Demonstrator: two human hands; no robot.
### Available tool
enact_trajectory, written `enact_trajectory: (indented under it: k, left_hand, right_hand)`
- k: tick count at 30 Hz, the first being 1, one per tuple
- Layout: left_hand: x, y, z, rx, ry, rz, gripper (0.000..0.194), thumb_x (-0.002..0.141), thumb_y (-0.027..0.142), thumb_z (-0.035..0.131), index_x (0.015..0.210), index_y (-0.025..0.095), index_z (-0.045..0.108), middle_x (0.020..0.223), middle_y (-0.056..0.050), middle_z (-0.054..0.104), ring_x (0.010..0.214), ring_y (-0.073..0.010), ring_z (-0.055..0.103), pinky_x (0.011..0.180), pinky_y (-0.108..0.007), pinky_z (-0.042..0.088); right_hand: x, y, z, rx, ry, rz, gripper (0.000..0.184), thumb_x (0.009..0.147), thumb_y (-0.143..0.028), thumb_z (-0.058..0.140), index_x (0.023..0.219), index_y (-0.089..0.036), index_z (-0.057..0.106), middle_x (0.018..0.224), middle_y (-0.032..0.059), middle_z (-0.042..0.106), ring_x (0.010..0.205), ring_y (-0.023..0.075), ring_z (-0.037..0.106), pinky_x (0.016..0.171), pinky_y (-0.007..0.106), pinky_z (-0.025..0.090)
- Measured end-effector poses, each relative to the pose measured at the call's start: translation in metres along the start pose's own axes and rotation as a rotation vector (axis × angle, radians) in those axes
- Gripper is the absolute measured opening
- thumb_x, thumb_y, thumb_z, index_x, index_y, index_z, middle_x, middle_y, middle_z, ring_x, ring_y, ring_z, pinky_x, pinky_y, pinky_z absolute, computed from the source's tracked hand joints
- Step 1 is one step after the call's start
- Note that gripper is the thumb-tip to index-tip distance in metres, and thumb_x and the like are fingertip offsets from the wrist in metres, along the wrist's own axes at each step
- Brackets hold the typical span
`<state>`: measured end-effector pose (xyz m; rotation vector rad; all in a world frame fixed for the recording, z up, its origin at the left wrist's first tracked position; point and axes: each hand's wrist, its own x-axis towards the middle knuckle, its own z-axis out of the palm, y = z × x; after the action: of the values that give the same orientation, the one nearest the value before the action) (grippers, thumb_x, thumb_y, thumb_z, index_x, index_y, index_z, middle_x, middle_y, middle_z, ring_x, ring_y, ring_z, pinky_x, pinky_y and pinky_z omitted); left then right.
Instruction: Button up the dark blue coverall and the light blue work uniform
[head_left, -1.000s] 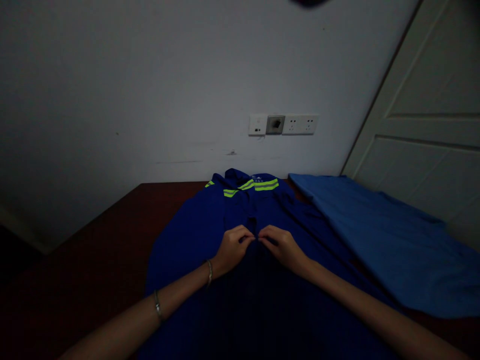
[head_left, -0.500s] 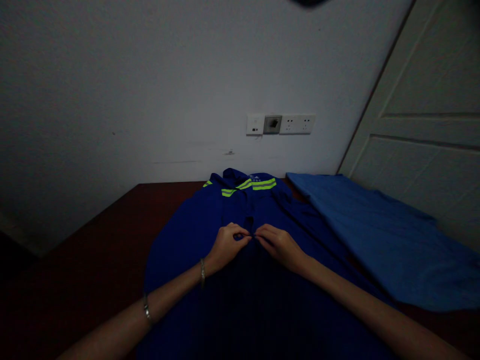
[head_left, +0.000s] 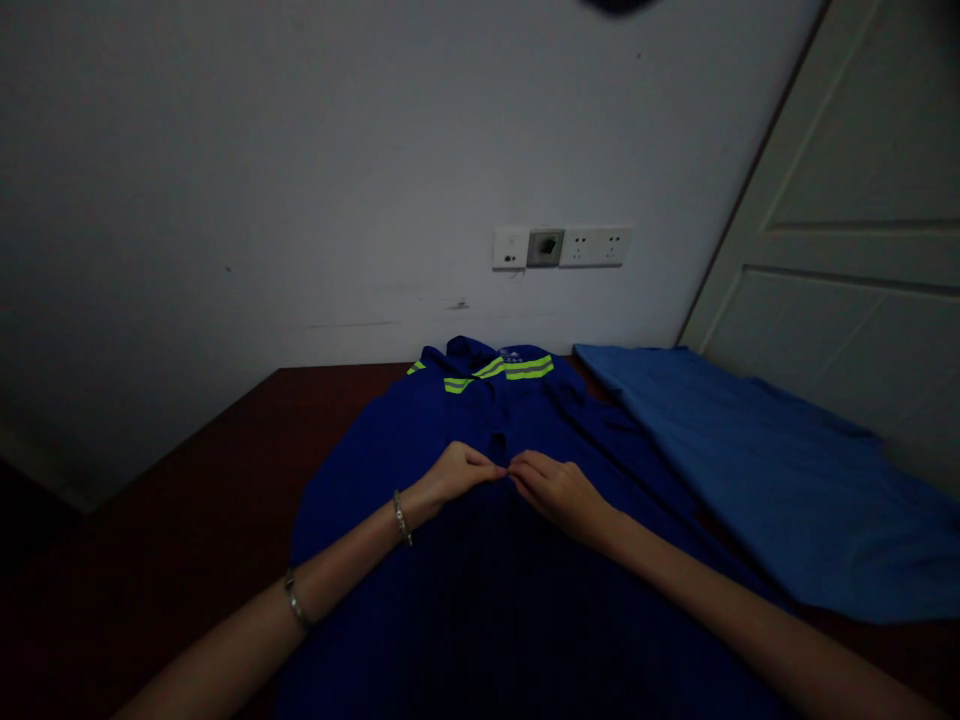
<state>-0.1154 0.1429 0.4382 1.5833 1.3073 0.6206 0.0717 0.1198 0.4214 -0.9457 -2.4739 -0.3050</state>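
left hand (head_left: 454,470), one: thumb and forefinger drawn together in a pinch on the middle line of the garment, tips almost meeting those of its partner.

right hand (head_left: 562,492), one: thumb and fingers likewise pinched on the garment at the same spot; whether a button, a zip or plain cloth lies between the tips is too dark to tell.

bracelets (head_left: 402,517), two, metallic: one at the left wrist, one farther up the forearm.

garment (head_left: 375,450), one, dark blue, long: spread beneath both hands and forearms, far end near the wall; a small dark gap shows just beyond the fingertips.

bands (head_left: 529,368), yellow-green and grey: across the garment's far end, small white lettering (head_left: 511,354) above.

cloth (head_left: 735,460), one, lighter blue: lying flat at the garment's right.

surface (head_left: 225,450), dark red-brown: under both.

wall (head_left: 300,150), pale, with a row of socket plates (head_left: 598,247); panelled door (head_left: 847,240) at right.

hazards, as judged: in this dim light, dark fabric on dark fabric could lead to a mismatched grip, leaving the two edges uneven; so slight a pinch could slip if the cloth pulls; a bracelet could snag a fold and drag the front askew.
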Motion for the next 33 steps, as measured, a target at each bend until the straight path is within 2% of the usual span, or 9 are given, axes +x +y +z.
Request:
enact_trajectory:
  k: [6, 11, 17, 21, 28, 33]
  left_hand:
    - [-0.001, 0.001, 0.001, -0.049, 0.005, -0.017, 0.026, 0.06, 0.033, 0.065, 0.07, 0.01, 0.07, 0.052, 0.001, 0.056, 0.046, -0.0064, 0.039, 0.047, -0.02, 0.027]
    - [-0.002, 0.005, 0.002, -0.059, 0.019, -0.052, 0.02, 0.061, 0.03, 0.064, 0.064, 0.01, 0.068, 0.045, 0.004, 0.048, 0.043, -0.0051, 0.033, 0.044, -0.021, 0.021]
    - [-0.002, 0.008, 0.003, -0.059, 0.029, -0.053, 0.018, 0.061, 0.028, 0.061, 0.053, 0.012, 0.061, 0.04, 0.006, 0.04, 0.04, -0.0045, 0.028, 0.043, -0.022, 0.017]
    - [-0.002, 0.008, 0.004, -0.078, 0.025, -0.067, 0.018, 0.061, 0.028, 0.061, 0.053, 0.012, 0.06, 0.041, 0.006, 0.041, 0.04, -0.0047, 0.029, 0.042, -0.022, 0.017]
    - [-0.001, 0.007, 0.004, -0.072, 0.028, -0.063, 0.017, 0.061, 0.027, 0.061, 0.054, 0.012, 0.061, 0.041, 0.006, 0.041, 0.039, -0.0043, 0.028, 0.042, -0.021, 0.017]
    - [-0.004, 0.008, 0.004, -0.037, 0.024, -0.062, 0.028, 0.062, 0.038, 0.063, 0.056, 0.011, 0.062, 0.042, 0.005, 0.042, 0.04, -0.0045, 0.029, 0.042, -0.021, 0.019]
  right_hand:
    - [-0.001, 0.005, 0.002, 0.136, -0.007, -0.003, 0.021, 0.088, -0.019, 0.038, 0.099, -0.018, 0.056, 0.096, 0.0072, 0.06, 0.084, 0.0141, 0.059, 0.068, 0.024, 0.049]
    - [0.0, 0.005, 0.001, 0.175, 0.024, -0.004, 0.022, 0.087, -0.019, 0.04, 0.103, -0.019, 0.055, 0.099, 0.0071, 0.059, 0.085, 0.0146, 0.059, 0.068, 0.024, 0.049]
    - [0.002, 0.002, -0.004, 0.152, 0.02, 0.061, 0.016, 0.087, -0.021, 0.041, 0.095, -0.018, 0.055, 0.098, 0.0067, 0.056, 0.08, 0.0134, 0.058, 0.064, 0.023, 0.048]
    - [0.003, 0.003, -0.003, 0.139, 0.027, 0.081, 0.014, 0.087, -0.022, 0.042, 0.093, -0.019, 0.054, 0.097, 0.006, 0.055, 0.079, 0.0127, 0.057, 0.059, 0.021, 0.047]
    - [0.004, 0.003, -0.007, 0.264, -0.004, 0.096, 0.011, 0.085, -0.019, 0.043, 0.091, -0.019, 0.053, 0.096, 0.0054, 0.053, 0.081, 0.0124, 0.056, 0.069, 0.025, 0.048]
    - [0.006, 0.002, -0.01, 0.193, -0.035, 0.075, 0.011, 0.085, -0.018, 0.044, 0.091, -0.019, 0.053, 0.095, 0.006, 0.054, 0.083, 0.0142, 0.055, 0.063, 0.024, 0.048]
